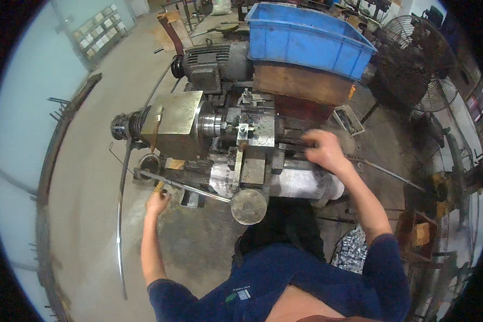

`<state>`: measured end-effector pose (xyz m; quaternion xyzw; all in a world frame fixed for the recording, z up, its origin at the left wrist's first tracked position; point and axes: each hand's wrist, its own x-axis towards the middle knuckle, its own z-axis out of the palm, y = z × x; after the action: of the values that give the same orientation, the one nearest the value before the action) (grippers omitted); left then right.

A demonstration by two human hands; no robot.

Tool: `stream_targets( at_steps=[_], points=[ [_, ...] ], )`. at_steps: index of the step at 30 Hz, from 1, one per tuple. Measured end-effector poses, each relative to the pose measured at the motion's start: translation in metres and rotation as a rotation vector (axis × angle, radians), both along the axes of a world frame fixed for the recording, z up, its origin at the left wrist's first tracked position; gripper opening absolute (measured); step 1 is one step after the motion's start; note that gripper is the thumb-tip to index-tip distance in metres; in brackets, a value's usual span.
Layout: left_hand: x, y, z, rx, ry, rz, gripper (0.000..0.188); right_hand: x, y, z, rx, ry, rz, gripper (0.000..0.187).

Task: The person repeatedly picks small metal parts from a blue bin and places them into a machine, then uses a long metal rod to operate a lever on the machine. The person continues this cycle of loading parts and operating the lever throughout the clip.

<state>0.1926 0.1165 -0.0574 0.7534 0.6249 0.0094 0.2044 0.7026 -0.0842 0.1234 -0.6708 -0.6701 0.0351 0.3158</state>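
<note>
A small lathe stands before me, with a box-shaped headstock (172, 121), a bright spindle nose (212, 125) and a tool block (260, 129) beside it. My left hand (156, 204) is low on the left, its fingers closed around a short yellow handle (159, 187) whose other end I cannot make out. A long metal lever (190, 189) slants just above that hand toward a round metal disc (249, 206). To the right of the tool block, my right hand (326, 150) is raised over the lathe bed with fingers curled and slightly blurred. Whatever it may hold is hidden.
Behind the lathe are an electric motor (209, 61) and a blue crate (308, 43) on a brown box (300, 80). A large fan (413, 64) stands at the far right. Shiny metal pieces (351, 251) lie near my right elbow. A long rod (119, 236) juts out left.
</note>
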Motion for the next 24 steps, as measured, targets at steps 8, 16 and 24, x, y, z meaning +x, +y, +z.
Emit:
stream_targets(
  at_steps=[8,16,24],
  points=[
    [-0.132,-0.045,0.135,0.491,0.155,0.443,0.033,-0.116,0.174,-0.012,-0.316,-0.292,0.143,0.027],
    [-0.043,-0.142,0.085,0.486,0.211,0.536,0.040,-0.129,0.175,-0.016,-0.345,-0.471,0.175,0.028],
    [-0.074,-0.100,0.115,-0.030,-0.109,0.228,0.024,-0.098,0.140,0.023,-0.071,-0.448,0.195,0.021]
  ],
)
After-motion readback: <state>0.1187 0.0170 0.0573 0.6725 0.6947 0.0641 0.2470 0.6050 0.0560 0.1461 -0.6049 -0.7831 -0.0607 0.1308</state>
